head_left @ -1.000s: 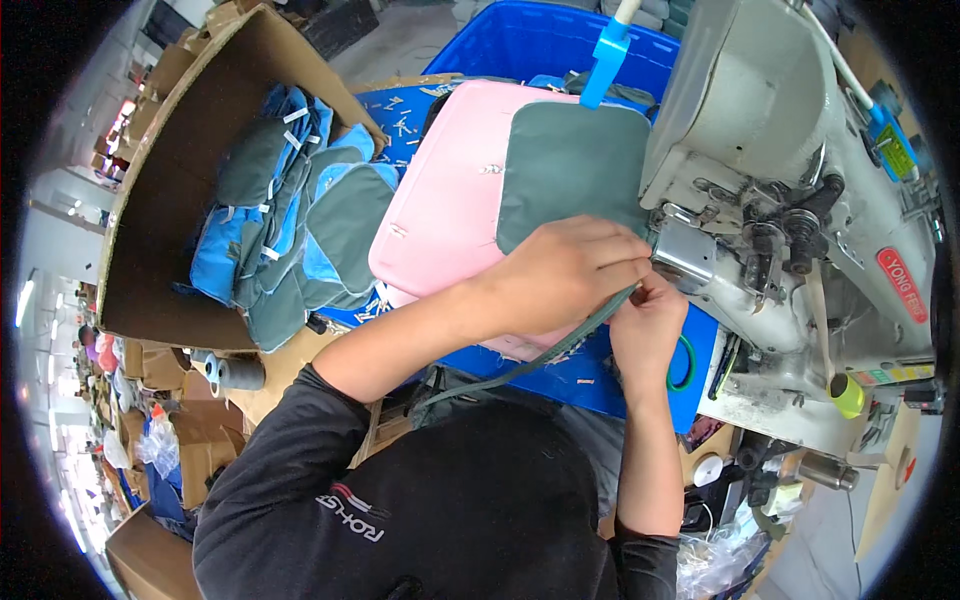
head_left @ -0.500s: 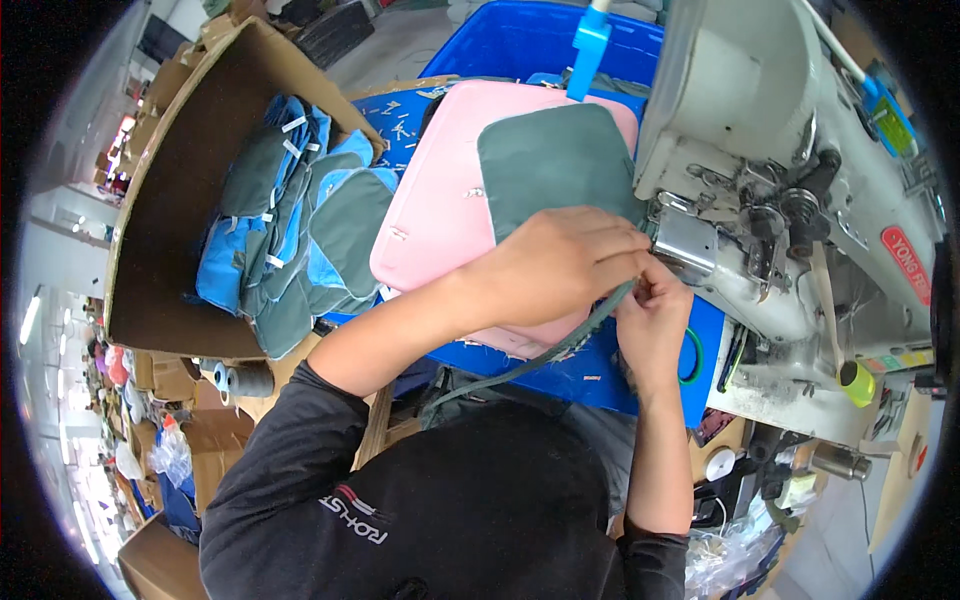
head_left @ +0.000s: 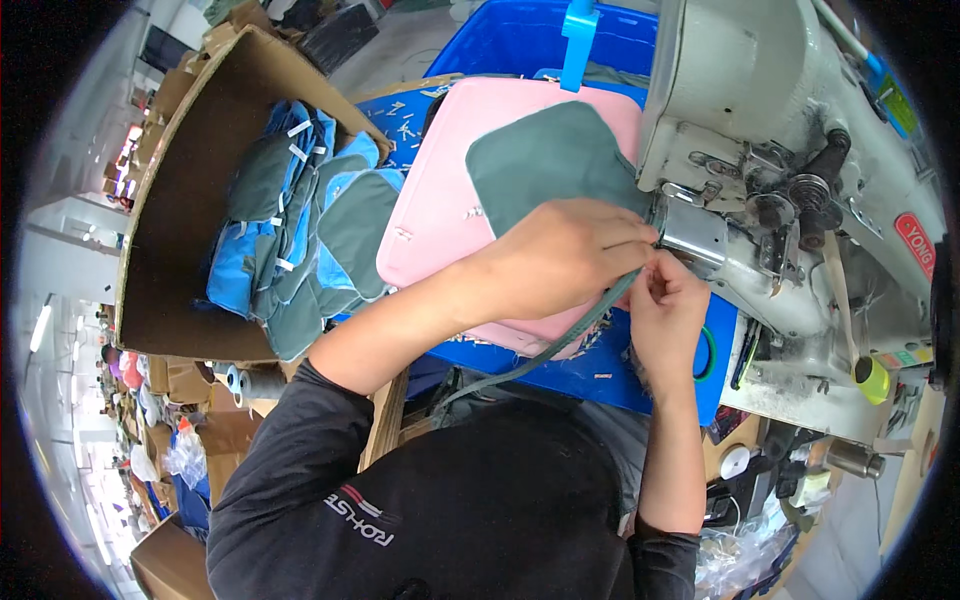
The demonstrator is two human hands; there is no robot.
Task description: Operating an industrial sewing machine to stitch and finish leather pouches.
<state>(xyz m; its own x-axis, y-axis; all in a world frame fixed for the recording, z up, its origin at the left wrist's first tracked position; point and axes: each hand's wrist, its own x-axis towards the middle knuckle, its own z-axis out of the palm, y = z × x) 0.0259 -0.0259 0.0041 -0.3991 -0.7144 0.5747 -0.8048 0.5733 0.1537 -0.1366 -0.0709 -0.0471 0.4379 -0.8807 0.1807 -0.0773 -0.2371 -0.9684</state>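
My left hand (head_left: 585, 258) rests with bent, closed fingers over the lower edge of a grey-green fabric panel (head_left: 530, 160), right at the metal foot of a sewing machine (head_left: 690, 235). The panel lies on a pink padded piece (head_left: 425, 240). My right hand (head_left: 668, 320) is pinched just below, on a grey-green binding strip (head_left: 545, 352) that trails down toward my lap. The contact point at the fingertips is partly hidden.
A cardboard box (head_left: 163, 230) of blue and grey-green pieces (head_left: 355, 235) stands left. A blue tub (head_left: 480, 35) is behind, and a blue fixture (head_left: 577, 45) rises near it. Thread cones (head_left: 255, 383) lie lower left; a green ring (head_left: 708, 350) and yellow-green cup (head_left: 870, 388) are right.
The grey-green panel has turned anticlockwise and shifted left, its upper edge now tilted. My right hand has moved slightly up and right. My left hand has shifted a little upward.
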